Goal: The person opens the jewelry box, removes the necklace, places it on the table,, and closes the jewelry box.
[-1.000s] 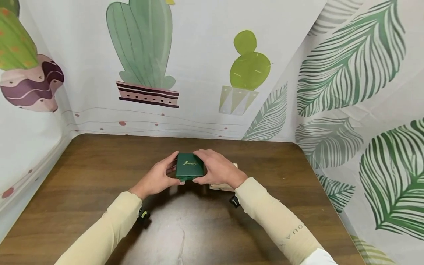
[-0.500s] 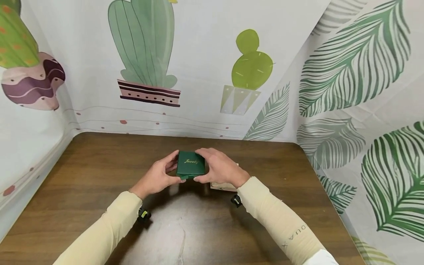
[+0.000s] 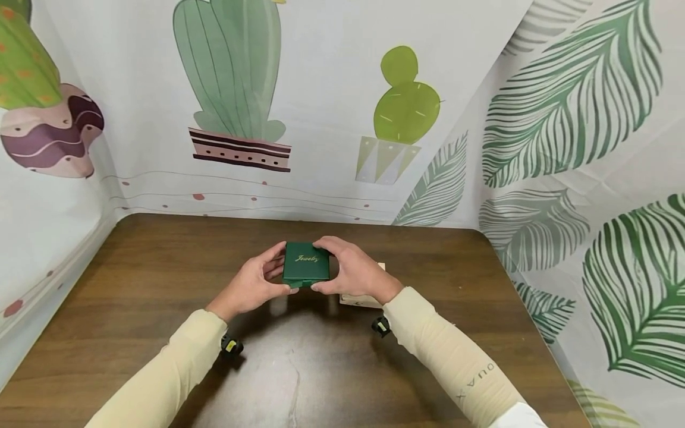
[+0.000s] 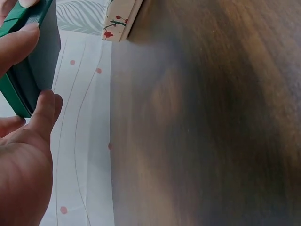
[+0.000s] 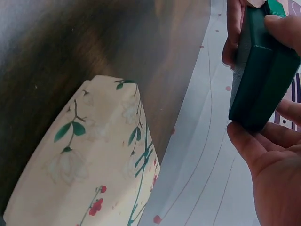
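A dark green jewelry box (image 3: 306, 261) with gold "Jewelry" lettering on its lid is held up over the table between both hands, its lid down. My left hand (image 3: 250, 284) grips its left side, thumb at the front edge and fingers behind. On the opposite side my right hand (image 3: 353, 270) grips it the same way. The left wrist view shows the box (image 4: 43, 52) from its grey underside, with fingertips against it. In the right wrist view the box (image 5: 263, 70) is tilted, with fingers around its edges.
A cream floral-printed box (image 5: 89, 160) stands on the brown wooden table (image 3: 176, 261), partly hidden behind my right hand in the head view. A white cloth (image 3: 321, 89) printed with cacti and leaves hangs behind the table and along its sides.
Both hands keep their grip on the jewelry box, which has risen very slightly in the head view. The floral box stays in place.
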`<state>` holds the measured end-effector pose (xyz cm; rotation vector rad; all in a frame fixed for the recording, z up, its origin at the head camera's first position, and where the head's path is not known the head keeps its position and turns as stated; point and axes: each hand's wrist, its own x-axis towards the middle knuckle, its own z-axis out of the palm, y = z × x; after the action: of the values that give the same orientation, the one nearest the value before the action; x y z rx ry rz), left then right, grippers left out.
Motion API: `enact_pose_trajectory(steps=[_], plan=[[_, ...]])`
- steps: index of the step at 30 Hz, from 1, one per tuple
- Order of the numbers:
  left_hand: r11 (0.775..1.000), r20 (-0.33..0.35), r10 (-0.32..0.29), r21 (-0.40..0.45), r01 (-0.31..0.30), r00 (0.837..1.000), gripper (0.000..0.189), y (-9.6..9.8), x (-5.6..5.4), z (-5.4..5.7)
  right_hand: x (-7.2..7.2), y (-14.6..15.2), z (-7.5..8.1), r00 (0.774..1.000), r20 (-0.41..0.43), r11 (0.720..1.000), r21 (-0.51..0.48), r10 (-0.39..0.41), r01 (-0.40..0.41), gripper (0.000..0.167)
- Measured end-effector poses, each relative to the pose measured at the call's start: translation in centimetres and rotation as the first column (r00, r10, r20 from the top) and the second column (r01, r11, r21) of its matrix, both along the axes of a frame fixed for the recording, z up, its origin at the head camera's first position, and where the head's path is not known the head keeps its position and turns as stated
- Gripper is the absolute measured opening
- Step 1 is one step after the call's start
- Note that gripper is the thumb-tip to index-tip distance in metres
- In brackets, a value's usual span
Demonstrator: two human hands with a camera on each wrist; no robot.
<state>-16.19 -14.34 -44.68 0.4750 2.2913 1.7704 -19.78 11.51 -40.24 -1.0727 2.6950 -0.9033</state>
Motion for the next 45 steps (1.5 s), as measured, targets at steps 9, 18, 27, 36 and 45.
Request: enact_pose_trajectory(steps=[9,18,27,36,45], plan=[[1.000,-0.047,0.001,-0.001,-0.001,0.999,0.101,0.1,0.1,0.4,0.2,0.2,-0.3,1.000,-0.024,0.995,-0.101,0.019,-0.021,0.071],[0.999,-0.078,0.003,-0.035,-0.005,0.997,0.100,0.1,0.3,0.8,0.3,0.3,-0.5,0.997,0.081,0.978,-0.210,0.012,0.005,0.071],[0.997,-0.079,0.030,-0.067,-0.036,0.996,0.103,0.2,0.6,0.6,1.1,0.0,-0.1,0.999,-0.019,0.998,-0.054,-0.027,0.026,0.075],[0.996,-0.106,0.029,-0.086,-0.038,0.994,0.101,0.1,0.5,0.8,1.2,0.0,-0.5,0.999,0.011,0.989,-0.140,-0.044,0.045,0.072],[0.994,-0.129,0.040,-0.100,-0.053,0.991,0.101,0.1,0.6,1.0,1.4,0.0,-0.3,0.997,-0.060,0.997,-0.068,-0.048,0.044,0.074]])
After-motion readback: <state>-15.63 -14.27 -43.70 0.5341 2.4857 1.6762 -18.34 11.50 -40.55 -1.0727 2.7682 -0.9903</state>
